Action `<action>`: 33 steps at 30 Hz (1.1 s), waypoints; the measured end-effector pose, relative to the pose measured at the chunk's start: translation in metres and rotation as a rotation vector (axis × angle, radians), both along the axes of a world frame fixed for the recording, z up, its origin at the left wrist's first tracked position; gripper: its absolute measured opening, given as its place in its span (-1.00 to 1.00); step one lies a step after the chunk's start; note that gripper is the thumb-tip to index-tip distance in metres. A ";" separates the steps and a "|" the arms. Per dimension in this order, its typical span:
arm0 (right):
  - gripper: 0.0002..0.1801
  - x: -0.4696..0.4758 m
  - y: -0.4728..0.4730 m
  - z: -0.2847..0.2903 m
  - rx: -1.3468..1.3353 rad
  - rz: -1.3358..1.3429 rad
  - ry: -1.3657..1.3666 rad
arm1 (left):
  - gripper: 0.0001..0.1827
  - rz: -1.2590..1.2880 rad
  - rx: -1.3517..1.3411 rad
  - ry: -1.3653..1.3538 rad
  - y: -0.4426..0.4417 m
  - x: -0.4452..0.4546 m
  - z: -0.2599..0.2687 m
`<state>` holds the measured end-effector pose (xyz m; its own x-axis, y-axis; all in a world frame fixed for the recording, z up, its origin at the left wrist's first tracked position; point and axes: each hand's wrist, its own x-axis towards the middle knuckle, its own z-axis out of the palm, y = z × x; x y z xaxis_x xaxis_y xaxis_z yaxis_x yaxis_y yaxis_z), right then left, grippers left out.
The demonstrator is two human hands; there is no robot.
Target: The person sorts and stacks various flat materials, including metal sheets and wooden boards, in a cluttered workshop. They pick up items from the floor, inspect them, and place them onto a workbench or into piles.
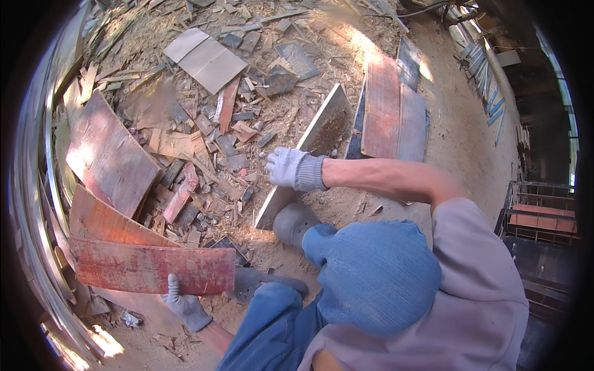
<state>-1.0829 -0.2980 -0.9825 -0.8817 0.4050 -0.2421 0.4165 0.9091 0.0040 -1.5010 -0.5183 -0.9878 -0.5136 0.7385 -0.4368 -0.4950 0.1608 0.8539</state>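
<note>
My left hand [185, 308], in a grey knit glove, grips the lower edge of a red-stained plywood strip [153, 266], thumb on its near face. My right hand [294, 169], gloved the same way, is closed over the upper edge of a panel [327, 123] standing on edge. Sawdust clings to that panel's side, and its lower end is beside my grey clog [297, 225]. An orange-brown board [116, 220] lies partly behind the red strip. Past it leans a larger worn plywood sheet [113, 148].
Wood offcuts [227, 143] and sawdust cover the ground ahead. A grey flat panel [206, 60] lies on the heap. Red and grey boards [383, 106] are stacked to the right. Long planks [37, 185] line the left side. A black metal rack [540, 213] stands at far right.
</note>
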 end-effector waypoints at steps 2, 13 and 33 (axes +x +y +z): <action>-0.89 0.007 0.001 0.008 0.008 0.061 0.023 | -0.40 -0.015 -0.002 -0.004 0.005 0.000 0.003; -0.85 0.127 0.048 0.088 0.364 0.106 0.152 | -0.34 -0.053 -0.063 0.067 0.016 -0.004 0.000; -0.44 0.011 -0.018 0.015 -1.154 -1.311 0.918 | 0.17 0.374 -0.803 0.914 0.042 -0.057 0.003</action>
<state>-1.0721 -0.3161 -0.9674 -0.2143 0.8102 -0.5456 0.2508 -0.4942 -0.8324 -1.5582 -0.4761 -0.9846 -0.9816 0.1775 -0.0703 0.0933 0.7673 0.6345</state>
